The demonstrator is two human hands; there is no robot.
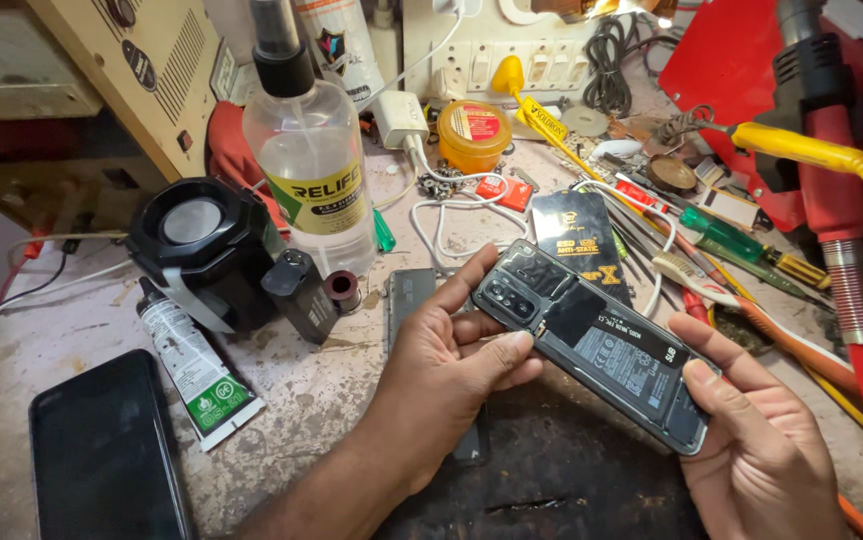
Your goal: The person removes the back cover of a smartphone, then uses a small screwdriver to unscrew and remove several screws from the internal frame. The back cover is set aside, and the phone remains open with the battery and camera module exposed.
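Note:
A smartphone with its back cover off (592,340) lies across both my hands, its battery and camera module facing up. My left hand (452,365) grips the camera end, thumb pressed against its edge. My right hand (752,450) holds the other end, thumb resting on the lower part. Under the left hand lies a dark flat panel (412,290), partly hidden. The phone hangs tilted above a black mat (552,470) at the front of the bench.
A black phone (102,455) lies at the front left beside a glue tube (192,370). Behind stand a clear spray bottle (310,150), a black round fan-like unit (197,245) and an orange jar (472,135). Screwdrivers, tweezers and cables (722,240) crowd the right, with a yellow hose (852,165).

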